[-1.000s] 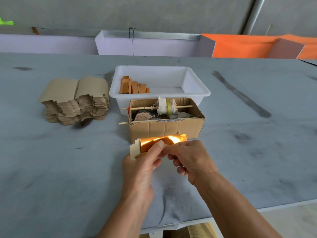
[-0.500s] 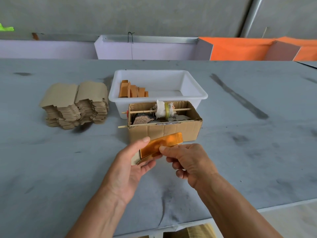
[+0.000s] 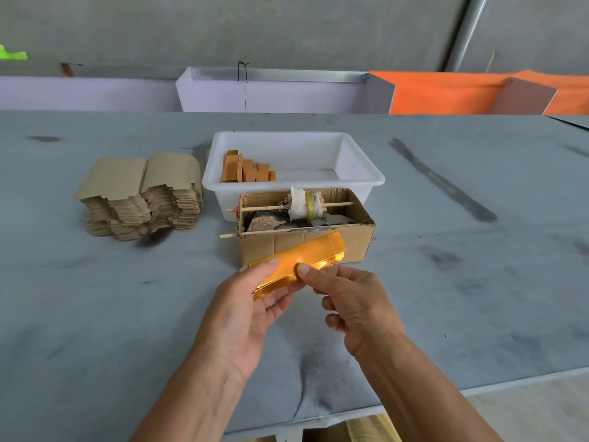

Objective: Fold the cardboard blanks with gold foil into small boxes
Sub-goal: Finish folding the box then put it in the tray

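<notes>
Gold-foil blank [image 3: 306, 260], pinched by left hand [image 3: 245, 311] and right hand [image 3: 350, 301] above the table [image 3: 95, 314], is part-folded; few finished boxes [image 3: 247, 169] in tub [image 3: 360, 173], tall stack [image 3: 140, 196] remaining.

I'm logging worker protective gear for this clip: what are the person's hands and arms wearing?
Nothing that shows. The left hand and right hand are bare, with no gloves, rings or tape visible. Both forearms are uncovered up to the picture's bottom edge: no sleeves, watch or wristband in view.
</notes>
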Demonstrator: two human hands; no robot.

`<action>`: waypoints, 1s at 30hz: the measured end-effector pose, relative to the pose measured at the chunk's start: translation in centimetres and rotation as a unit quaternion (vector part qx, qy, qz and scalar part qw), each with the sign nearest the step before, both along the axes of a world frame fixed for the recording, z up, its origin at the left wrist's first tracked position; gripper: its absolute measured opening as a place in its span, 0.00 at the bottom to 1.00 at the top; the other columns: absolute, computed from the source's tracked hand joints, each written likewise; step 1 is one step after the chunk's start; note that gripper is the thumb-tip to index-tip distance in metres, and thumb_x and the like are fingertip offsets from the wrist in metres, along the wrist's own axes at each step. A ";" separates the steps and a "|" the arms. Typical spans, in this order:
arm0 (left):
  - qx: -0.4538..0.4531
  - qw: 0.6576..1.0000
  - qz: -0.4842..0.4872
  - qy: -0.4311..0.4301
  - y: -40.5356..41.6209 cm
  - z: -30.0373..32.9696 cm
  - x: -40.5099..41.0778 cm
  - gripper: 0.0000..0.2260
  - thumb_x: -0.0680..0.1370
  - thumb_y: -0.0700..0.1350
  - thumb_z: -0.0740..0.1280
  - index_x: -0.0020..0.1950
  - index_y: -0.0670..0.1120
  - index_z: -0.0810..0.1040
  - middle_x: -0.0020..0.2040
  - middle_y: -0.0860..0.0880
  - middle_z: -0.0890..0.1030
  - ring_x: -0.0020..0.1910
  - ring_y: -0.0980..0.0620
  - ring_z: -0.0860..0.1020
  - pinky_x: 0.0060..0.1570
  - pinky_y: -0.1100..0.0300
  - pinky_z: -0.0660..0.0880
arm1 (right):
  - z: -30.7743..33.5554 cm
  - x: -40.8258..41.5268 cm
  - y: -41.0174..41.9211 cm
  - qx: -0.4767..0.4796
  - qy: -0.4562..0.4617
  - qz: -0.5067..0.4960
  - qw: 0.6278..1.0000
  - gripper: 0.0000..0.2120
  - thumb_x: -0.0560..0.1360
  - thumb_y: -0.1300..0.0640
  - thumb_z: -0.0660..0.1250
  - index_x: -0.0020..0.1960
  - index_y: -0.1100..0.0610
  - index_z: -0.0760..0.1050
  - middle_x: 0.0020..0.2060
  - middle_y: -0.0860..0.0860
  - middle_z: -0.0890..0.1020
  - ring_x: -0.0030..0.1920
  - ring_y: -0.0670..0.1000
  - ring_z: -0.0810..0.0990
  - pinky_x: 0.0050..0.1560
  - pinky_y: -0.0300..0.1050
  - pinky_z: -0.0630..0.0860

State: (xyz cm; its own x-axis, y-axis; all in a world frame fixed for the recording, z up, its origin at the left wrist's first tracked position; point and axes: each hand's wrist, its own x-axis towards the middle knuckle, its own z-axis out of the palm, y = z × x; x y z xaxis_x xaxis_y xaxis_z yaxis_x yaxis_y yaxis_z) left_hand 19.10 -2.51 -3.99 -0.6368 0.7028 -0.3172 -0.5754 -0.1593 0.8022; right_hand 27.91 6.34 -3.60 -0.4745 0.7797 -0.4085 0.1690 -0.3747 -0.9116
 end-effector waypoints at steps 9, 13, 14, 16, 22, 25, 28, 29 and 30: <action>-0.057 0.998 -0.037 -0.017 -0.2 0.0 -1.0 0.12 0.62 0.46 0.71 0.43 0.43 0.80 0.34 0.46 0.81 0.32 0.50 0.80 0.38 0.55 0.75 | -0.5 0.3 0.3 -0.007 0.024 -0.006 1.000 0.12 0.62 0.58 0.79 0.32 0.58 0.75 0.27 0.49 0.71 0.28 0.46 0.64 0.30 0.40 0.61; -0.108 0.985 -0.123 0.049 -0.6 0.9 -3.0 0.18 0.60 0.49 0.73 0.47 0.43 0.80 0.38 0.44 0.83 0.34 0.45 0.81 0.40 0.53 0.75 | -0.8 0.8 0.4 -0.034 0.018 0.016 0.999 0.11 0.62 0.58 0.78 0.36 0.59 0.77 0.32 0.53 0.74 0.26 0.45 0.66 0.26 0.38 0.61; -0.126 0.979 -0.141 0.080 -0.7 1.0 -3.3 0.20 0.59 0.50 0.73 0.48 0.43 0.80 0.39 0.45 0.83 0.35 0.46 0.82 0.39 0.55 0.76 | -0.9 0.8 0.3 -0.041 0.019 0.023 0.999 0.11 0.62 0.58 0.78 0.35 0.59 0.77 0.32 0.53 0.76 0.26 0.45 0.67 0.26 0.37 0.62; -0.157 0.965 -0.155 0.144 -0.7 1.0 -3.5 0.22 0.57 0.50 0.74 0.48 0.42 0.81 0.40 0.46 0.83 0.36 0.49 0.82 0.38 0.58 0.77 | -1.2 0.7 0.1 -0.049 0.026 0.023 0.998 0.10 0.63 0.58 0.78 0.35 0.59 0.77 0.31 0.53 0.79 0.25 0.44 0.69 0.25 0.36 0.62; -0.086 0.996 -0.021 0.033 -0.1 -0.7 -0.6 0.21 0.56 0.48 0.75 0.46 0.43 0.79 0.37 0.46 0.83 0.32 0.52 0.79 0.30 0.62 0.77 | -1.1 0.1 -0.3 -0.066 0.092 -0.051 0.992 0.09 0.67 0.59 0.76 0.34 0.57 0.77 0.29 0.50 0.80 0.22 0.42 0.67 0.22 0.34 0.61; -0.056 0.997 -0.040 -0.036 0.4 -0.9 0.9 0.19 0.55 0.47 0.76 0.44 0.43 0.81 0.37 0.46 0.82 0.32 0.52 0.78 0.30 0.61 0.77 | -0.8 0.0 -0.6 -0.075 0.100 -0.043 0.991 0.10 0.66 0.58 0.76 0.34 0.57 0.75 0.27 0.49 0.80 0.22 0.42 0.68 0.21 0.34 0.63; -0.067 0.993 -0.040 -0.084 1.3 -0.8 1.3 0.19 0.57 0.47 0.76 0.45 0.44 0.81 0.35 0.47 0.81 0.30 0.53 0.75 0.28 0.62 0.73 | -0.6 0.2 -0.7 -0.074 0.094 -0.033 0.992 0.11 0.66 0.58 0.76 0.33 0.57 0.74 0.26 0.50 0.78 0.22 0.42 0.68 0.21 0.34 0.63; -0.074 0.992 -0.035 -0.099 1.6 -0.8 1.3 0.18 0.58 0.48 0.76 0.45 0.44 0.81 0.35 0.48 0.80 0.30 0.53 0.74 0.28 0.62 0.72 | -0.6 0.2 -0.7 -0.072 0.094 -0.029 0.992 0.11 0.66 0.58 0.76 0.33 0.57 0.74 0.26 0.50 0.78 0.22 0.42 0.68 0.20 0.34 0.62; -0.080 0.990 -0.029 -0.115 1.8 -0.8 1.3 0.17 0.58 0.48 0.76 0.44 0.45 0.81 0.35 0.48 0.79 0.31 0.53 0.73 0.28 0.61 0.71 | -0.6 0.3 -0.7 -0.072 0.094 -0.026 0.993 0.11 0.66 0.59 0.76 0.33 0.57 0.74 0.26 0.49 0.78 0.22 0.42 0.68 0.20 0.34 0.62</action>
State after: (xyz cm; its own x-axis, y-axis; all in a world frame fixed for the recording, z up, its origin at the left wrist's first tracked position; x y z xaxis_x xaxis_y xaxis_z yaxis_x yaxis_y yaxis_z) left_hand 20.41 -0.73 -4.74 -0.4947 0.6656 -0.5587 -0.7503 -0.0027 0.6611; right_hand 28.21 5.66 -4.22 -0.5139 0.7449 -0.4255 -0.0219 -0.5072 -0.8616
